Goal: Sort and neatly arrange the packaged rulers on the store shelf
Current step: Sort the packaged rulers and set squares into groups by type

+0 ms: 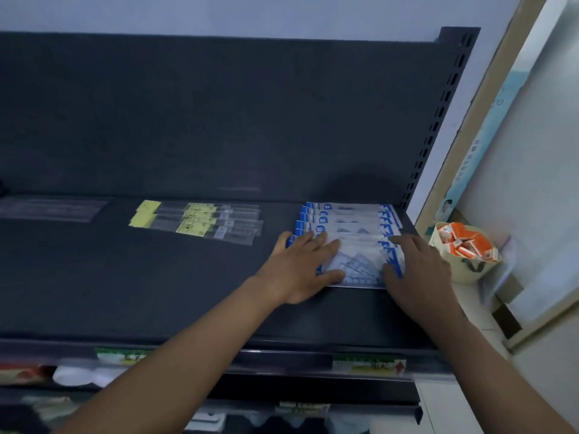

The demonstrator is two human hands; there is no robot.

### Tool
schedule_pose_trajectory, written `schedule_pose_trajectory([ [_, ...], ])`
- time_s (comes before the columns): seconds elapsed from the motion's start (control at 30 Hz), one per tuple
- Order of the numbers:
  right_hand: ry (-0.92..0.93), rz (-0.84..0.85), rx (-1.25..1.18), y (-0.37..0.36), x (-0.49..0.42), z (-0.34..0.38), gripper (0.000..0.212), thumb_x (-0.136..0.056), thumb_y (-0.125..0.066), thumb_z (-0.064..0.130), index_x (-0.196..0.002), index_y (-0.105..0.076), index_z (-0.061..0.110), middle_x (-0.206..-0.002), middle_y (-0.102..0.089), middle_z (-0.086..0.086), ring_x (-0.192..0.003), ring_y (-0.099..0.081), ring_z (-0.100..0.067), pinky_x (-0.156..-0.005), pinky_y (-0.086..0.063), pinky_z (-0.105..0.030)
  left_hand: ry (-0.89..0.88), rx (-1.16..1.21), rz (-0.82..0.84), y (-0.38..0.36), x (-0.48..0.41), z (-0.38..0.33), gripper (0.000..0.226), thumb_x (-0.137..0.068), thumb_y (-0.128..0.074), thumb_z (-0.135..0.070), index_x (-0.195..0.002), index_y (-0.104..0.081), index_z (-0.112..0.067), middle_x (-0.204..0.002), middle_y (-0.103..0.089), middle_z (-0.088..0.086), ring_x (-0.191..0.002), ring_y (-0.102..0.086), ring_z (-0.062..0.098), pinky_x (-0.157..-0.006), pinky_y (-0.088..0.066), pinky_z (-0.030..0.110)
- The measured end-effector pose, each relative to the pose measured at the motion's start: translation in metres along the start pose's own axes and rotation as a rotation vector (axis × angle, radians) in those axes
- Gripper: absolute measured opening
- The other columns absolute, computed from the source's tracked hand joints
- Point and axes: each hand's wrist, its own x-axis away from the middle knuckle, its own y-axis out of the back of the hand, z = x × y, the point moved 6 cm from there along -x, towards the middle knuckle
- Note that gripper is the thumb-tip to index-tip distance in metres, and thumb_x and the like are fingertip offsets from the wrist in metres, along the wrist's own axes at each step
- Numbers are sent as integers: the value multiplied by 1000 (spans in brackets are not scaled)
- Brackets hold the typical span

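Dim, cool, bluish light overall. The dark shelf [156, 277] and its back panel [219, 114] soak up most of it, so little detail shows there. Brightest patch is the pale wall [539, 183] at right, slightly washed out. A soft shadow sits on the back panel above the blue-and-white packets [347, 220]. Faint sheen on the clear packets [200, 222]. Whole frame is soft. Price labels [369, 364] along the lower edge are smeared. Shelf lines bow toward the edges: wide-angle distortion.
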Motion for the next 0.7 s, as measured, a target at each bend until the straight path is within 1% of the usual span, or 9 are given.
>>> schedule_pose_trajectory([
  [0.07, 83, -13, 0, 3, -1, 21, 45, -91, -54, 23, -135, -47, 15, -144, -43, -8, -129, -40, -30, -104, -33, -44, 22, -2, -76, 13, 7, 6, 69, -95, -24, -65, -153, -6, -35, -163, -3, -7, -148, 1, 9, -116, 7, 40],
  [0.17, 203, -36, -29, 5, -3, 69, 44, -93, -54, 27, -134, -48, 14, -142, -46, -8, -127, -43, -30, -104, -34, -42, 78, 6, -226, 42, 37, 32, 73, -92, -28, -69, -154, -13, -32, -162, -10, -4, -148, -6, 12, -114, 4, 35],
  [0.3, 356, -35, -60, -4, 6, 155, 46, -93, -55, 31, -135, -48, 13, -142, -46, -7, -127, -43, -27, -104, -33, -40, 263, -103, -296, 82, 106, 93, 81, -88, -21, -75, -154, -14, -29, -162, -12, -4, -147, -12, 15, -118, -6, 41],
  [0.37, 426, -19, -65, -15, 13, 200, 45, -93, -53, 33, -135, -48, 16, -142, -45, -4, -127, -43, -25, -104, -32, -38, 356, -100, -359, 100, 146, 125, 86, -85, -16, -77, -154, -13, -27, -162, -13, -6, -147, -13, 13, -117, -8, 39],
  [0.47, 547, 2, -81, -35, 26, 280, 38, -94, -51, 31, -129, -53, 17, -137, -50, -2, -121, -47, -24, -99, -34, -35, 481, -96, -499, 128, 216, 179, 95, -78, -8, -84, -153, -17, -27, -161, -17, -7, -146, -17, 14, -112, -8, 35],
  [0.5, 586, 0, -96, -42, 33, 312, 36, -93, -53, 28, -126, -55, 15, -134, -53, -3, -118, -49, -25, -97, -36, -35, 528, -132, -519, 135, 240, 201, 94, -79, -8, -84, -153, -17, -27, -161, -17, -8, -145, -17, 14, -111, -7, 34],
  [0.57, 643, -19, -177, -58, 51, 377, 32, -89, -58, 22, -120, -61, 11, -128, -59, -7, -113, -53, -29, -94, -40, -39, 625, -213, -479, 141, 288, 249, 89, -83, -12, -80, -154, -14, -27, -162, -14, -6, -146, -16, 16, -113, -7, 37],
  [0.63, 692, -8, -259, -79, 74, 442, 33, -88, -61, 22, -119, -62, 11, -126, -59, -6, -116, -52, -27, -98, -37, -38, 712, -235, -420, 141, 338, 300, 87, -85, -16, -78, -154, -11, -25, -162, -11, -4, -147, -13, 18, -115, -9, 40],
  [0.7, 755, 16, -305, -103, 97, 505, 34, -89, -61, 24, -121, -61, 13, -127, -59, -3, -119, -51, -23, -99, -34, -35, 771, -244, -421, 144, 388, 347, 87, -85, -18, -78, -154, -13, -25, -162, -13, -3, -147, -13, 19, -116, -9, 42],
])
